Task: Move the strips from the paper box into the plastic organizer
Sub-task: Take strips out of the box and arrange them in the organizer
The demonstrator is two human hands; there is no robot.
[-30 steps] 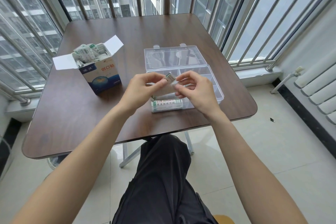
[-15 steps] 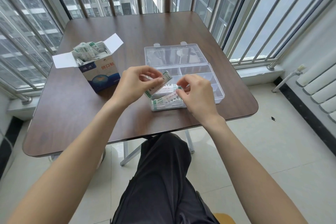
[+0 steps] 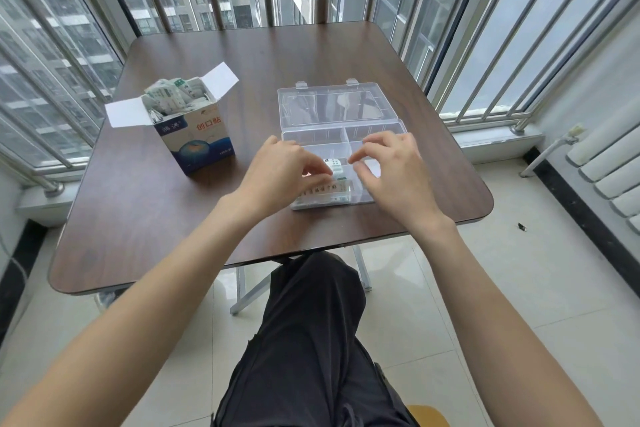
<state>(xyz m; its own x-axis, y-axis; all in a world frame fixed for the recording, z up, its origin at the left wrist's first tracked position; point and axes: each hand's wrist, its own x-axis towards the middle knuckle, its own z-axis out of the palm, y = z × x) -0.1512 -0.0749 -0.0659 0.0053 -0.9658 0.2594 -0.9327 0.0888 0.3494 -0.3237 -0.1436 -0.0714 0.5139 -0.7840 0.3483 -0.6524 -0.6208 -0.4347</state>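
The blue and white paper box (image 3: 202,137) stands open on the left of the table, with several wrapped strips (image 3: 173,97) sticking out of its top. The clear plastic organizer (image 3: 377,130) lies in the middle with its lid (image 3: 329,104) folded back. A few strips (image 3: 325,193) lie in its near left compartment. My left hand (image 3: 284,170) reaches into that compartment, its curled fingers holding a strip (image 3: 335,166) whose end sticks up. My right hand (image 3: 394,177) hovers over the organizer's near right side, fingers loosely curled around nothing.
The brown table (image 3: 263,55) has a rounded near edge just behind my wrists. Window bars (image 3: 485,45) surround it at the back and on both sides. My knee in dark trousers (image 3: 311,322) is under the near edge. A white radiator (image 3: 609,166) stands at the right.
Both hands have dropped from above the organizer down to it. The left hand has carried its strip into the near left compartment, and the right hand has drawn off to the right, empty.
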